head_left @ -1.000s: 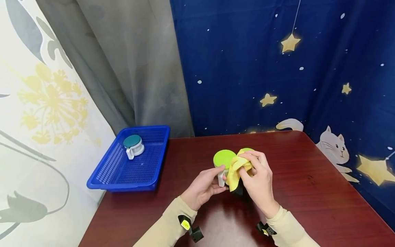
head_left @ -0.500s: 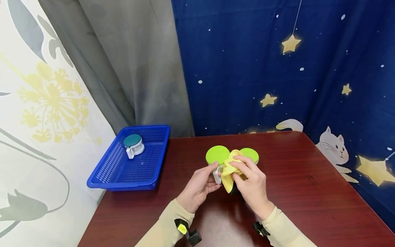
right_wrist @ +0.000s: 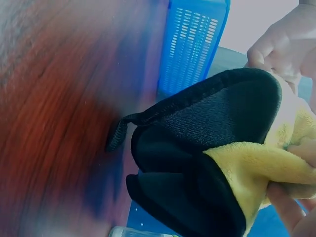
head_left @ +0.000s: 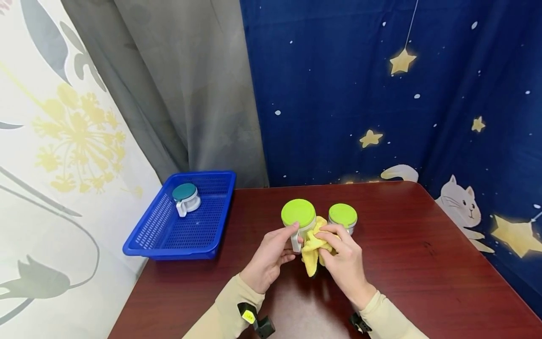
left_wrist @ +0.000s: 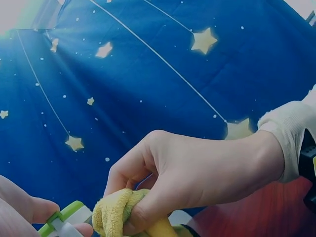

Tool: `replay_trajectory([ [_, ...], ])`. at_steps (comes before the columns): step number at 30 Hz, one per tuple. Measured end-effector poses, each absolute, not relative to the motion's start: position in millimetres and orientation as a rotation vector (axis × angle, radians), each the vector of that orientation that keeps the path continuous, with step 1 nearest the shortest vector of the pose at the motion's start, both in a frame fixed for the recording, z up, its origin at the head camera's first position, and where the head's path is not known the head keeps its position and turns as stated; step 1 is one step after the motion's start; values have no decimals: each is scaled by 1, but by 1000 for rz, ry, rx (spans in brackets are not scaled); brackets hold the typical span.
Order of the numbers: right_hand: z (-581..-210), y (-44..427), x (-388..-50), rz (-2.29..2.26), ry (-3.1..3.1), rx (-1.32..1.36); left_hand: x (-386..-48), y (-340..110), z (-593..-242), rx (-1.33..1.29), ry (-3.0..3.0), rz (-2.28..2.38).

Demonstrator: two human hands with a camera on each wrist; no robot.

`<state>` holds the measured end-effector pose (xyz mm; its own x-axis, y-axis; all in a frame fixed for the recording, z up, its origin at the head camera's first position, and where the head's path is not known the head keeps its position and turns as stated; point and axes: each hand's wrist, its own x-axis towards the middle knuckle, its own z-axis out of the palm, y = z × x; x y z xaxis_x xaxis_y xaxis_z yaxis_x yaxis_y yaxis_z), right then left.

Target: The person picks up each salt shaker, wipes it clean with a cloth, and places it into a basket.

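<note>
The left hand (head_left: 264,261) grasps the white handle (head_left: 296,242) of a large jar (head_left: 298,219), its thumb at the rim of the green lid. The right hand (head_left: 345,261) pinches a bunched yellow cloth (head_left: 312,252) between thumb and fingers, held against the right side of that jar. In the right wrist view, the cloth also has black faces and a black loop (right_wrist: 118,134).

The large jar is over the table (head_left: 406,263), in from its far edge; whether its base touches the surface cannot be told. A smaller green-lidded jar (head_left: 343,216) stands just to its right, nearer the table's right edge. A blue basket (head_left: 169,253) covers the table's far left corner. Toward the basket's own far left corner sits a teal-lidded jar (head_left: 186,198), handle facing the near edge.
</note>
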<state>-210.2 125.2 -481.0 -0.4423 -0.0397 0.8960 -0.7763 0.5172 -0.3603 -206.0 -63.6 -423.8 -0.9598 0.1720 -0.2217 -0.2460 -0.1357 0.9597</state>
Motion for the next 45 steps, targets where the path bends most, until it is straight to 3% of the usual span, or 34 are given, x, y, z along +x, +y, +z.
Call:
replay_trajectory([
  [10,-476,125,-212,1059,-1791,650,-205,-65,-424,-57,1891,2150],
  [22,-435,131,-216,1080,-1766,549,-197,-67,-422,-47,1808,2178],
  [38,-441,133,-212,1100,-1801,568,-195,-68,-427,-35,1778,2185],
  [45,-463,139,-210,1056,-1849,586,-198,-71,-429,-33,1732,2176],
])
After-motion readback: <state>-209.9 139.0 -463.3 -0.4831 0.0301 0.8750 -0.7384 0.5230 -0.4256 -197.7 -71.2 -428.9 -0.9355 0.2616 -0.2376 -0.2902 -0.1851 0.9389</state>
